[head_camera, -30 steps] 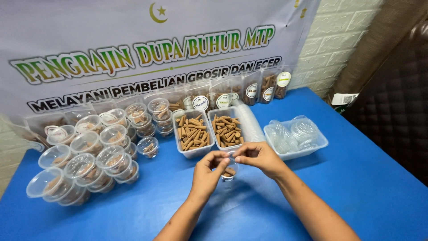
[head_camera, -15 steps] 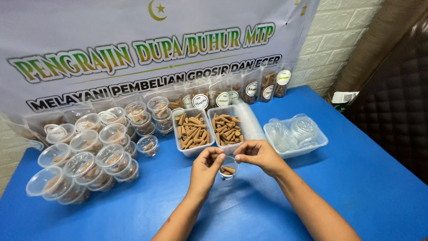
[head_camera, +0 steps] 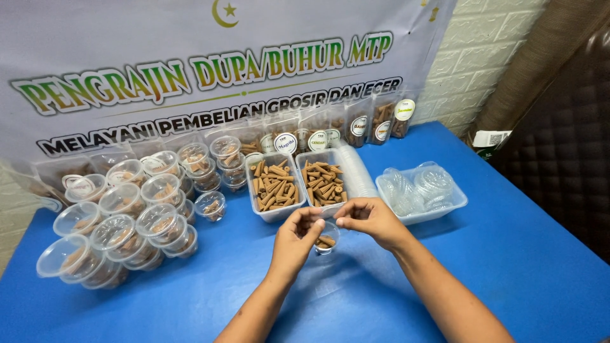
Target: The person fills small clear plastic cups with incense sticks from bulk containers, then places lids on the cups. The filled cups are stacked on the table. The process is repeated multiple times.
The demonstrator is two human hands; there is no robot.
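Filled cups [head_camera: 121, 228] stacked at the table's [head_camera: 521, 254] left edge. Left hand [head_camera: 297, 236] and right hand [head_camera: 372, 219] meet mid-table, fingers pinched on a small clear cup [head_camera: 326, 240] holding brown cones. Behind: two cone trays [head_camera: 298, 184]. Right: lid tray [head_camera: 420, 190].

Bare blue table [head_camera: 508, 254] lies open lower right and lower left; stacked cups [head_camera: 121, 228] block the left, trays [head_camera: 298, 184] crowd the centre.
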